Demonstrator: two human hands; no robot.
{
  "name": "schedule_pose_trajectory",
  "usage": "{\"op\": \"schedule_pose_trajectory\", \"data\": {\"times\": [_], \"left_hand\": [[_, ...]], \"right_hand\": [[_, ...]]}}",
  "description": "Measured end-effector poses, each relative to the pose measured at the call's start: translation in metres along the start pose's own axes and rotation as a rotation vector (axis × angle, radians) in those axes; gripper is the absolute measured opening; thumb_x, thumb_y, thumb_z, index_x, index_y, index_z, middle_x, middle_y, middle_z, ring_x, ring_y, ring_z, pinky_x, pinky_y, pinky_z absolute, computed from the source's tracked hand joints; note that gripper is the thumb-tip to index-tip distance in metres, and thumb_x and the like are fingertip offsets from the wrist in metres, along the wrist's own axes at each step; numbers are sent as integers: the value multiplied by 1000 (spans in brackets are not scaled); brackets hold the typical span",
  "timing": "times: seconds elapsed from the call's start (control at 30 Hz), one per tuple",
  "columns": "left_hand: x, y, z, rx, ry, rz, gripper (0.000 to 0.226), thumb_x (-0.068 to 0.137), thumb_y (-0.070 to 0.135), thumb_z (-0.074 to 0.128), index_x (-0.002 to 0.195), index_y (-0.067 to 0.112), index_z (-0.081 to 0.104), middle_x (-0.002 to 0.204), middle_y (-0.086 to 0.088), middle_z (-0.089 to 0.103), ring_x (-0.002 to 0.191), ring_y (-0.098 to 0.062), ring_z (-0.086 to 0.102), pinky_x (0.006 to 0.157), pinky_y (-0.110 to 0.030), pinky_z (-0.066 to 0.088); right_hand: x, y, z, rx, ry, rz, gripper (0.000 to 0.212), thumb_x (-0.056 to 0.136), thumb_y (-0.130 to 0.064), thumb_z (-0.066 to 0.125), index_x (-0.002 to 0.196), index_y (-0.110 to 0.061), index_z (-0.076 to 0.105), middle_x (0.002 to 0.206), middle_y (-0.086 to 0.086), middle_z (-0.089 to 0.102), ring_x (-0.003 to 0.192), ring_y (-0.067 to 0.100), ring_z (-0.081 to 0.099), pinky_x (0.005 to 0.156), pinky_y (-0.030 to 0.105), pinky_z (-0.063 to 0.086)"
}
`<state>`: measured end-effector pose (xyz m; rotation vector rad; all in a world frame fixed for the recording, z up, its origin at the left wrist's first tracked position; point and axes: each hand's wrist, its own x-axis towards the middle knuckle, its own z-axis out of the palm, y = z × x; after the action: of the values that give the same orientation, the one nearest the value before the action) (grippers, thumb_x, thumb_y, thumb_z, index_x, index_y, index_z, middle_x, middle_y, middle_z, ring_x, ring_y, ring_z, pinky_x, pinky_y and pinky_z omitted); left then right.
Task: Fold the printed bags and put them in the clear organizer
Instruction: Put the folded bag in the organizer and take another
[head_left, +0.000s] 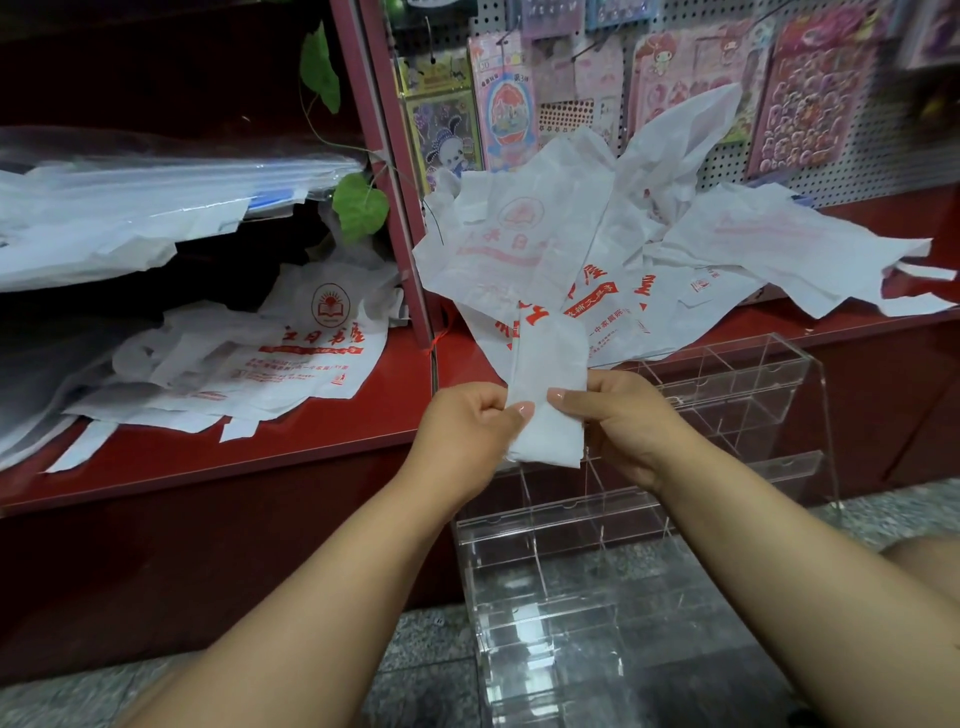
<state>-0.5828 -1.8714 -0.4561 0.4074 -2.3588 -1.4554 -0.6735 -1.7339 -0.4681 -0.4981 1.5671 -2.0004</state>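
Folded bag held over the organizer
Left hand (470, 423) and right hand (631, 421) pinch the folded bag (548, 395) mid-frame, above the clear organizer's (737, 395) open compartments; loose bags (597, 249) overhang the shelf (311, 447) edge.

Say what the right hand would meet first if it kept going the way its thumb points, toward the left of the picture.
Probably the left hand: the right hand pinches the folded bag between them, thumbs nearly tip to tip. Depth is hard to judge.

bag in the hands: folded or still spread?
Folded: the bag is a narrow strip, pinched by left hand and right hand.
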Motion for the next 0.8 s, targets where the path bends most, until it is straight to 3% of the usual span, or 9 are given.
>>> {"op": "schedule_pose_trajectory", "data": {"times": [0.1,0.2,0.27,0.37,0.43,0.53,0.63,0.7,0.8], "left_hand": [[1,-1,0,15,17,-5,18,92,20,65,91,2,67,62,1,58,48,-4,48,53,-24,41],[4,-2,-2,67,97,-51,25,87,30,72,105,19,58,87,1,63,75,-10,61,69,-29,51],[5,3,-7,20,55,-130,31,87,34,72,109,15,62,83,5,62,65,-3,57,59,-21,46],[4,10,-11,-244,-106,-325,26,92,30,65,95,4,67,51,4,51,36,-4,35,36,-16,24],[3,12,-9,-363,-132,-370,22,93,25,64,81,7,62,46,3,49,33,-3,32,33,-13,21],[4,12,-5,-465,-94,-373,20,93,20,64,77,9,59,47,2,55,33,-3,39,31,-13,26],[4,13,-4,-486,-49,-319,17,93,19,63,81,8,59,51,-1,63,35,-3,48,33,-13,30],[4,11,-3,-448,-41,-269,16,94,18,61,83,7,61,55,-2,66,38,-4,54,35,-13,34],[4,9,-2,-391,-48,-196,16,96,15,59,85,6,66,64,-4,70,48,-6,61,40,-14,41]], "right_hand": [[3,1,-1,0,70,-81,27,83,7,64,107,-4,65,94,8,75,83,21,71,65,26,56],[5,-2,-6,-219,108,-193,62,75,2,75,131,-12,52,98,11,74,90,25,72,77,39,58],[3,-4,-7,-350,103,-242,72,75,2,75,137,-19,46,97,7,75,89,21,72,78,40,58],[-2,-4,-3,-443,65,-283,74,76,2,74,138,-25,44,94,0,75,87,13,72,76,34,59],[-4,-4,0,-460,28,-290,73,76,2,74,136,-26,45,91,-1,76,86,10,72,75,28,58],[-5,-3,1,-511,92,-293,64,76,-5,76,129,-29,50,86,-3,74,81,8,70,73,25,55],[-3,-6,-1,-686,220,-272,33,75,-25,80,102,-26,62,64,-5,61,57,6,55,58,22,44],[-2,-6,-3,-556,157,-193,19,78,-26,77,91,-15,67,51,-8,55,45,4,47,48,19,37],[-5,-7,0,-264,47,-113,14,85,-20,69,82,-6,65,51,1,60,45,12,51,43,21,40]]}}
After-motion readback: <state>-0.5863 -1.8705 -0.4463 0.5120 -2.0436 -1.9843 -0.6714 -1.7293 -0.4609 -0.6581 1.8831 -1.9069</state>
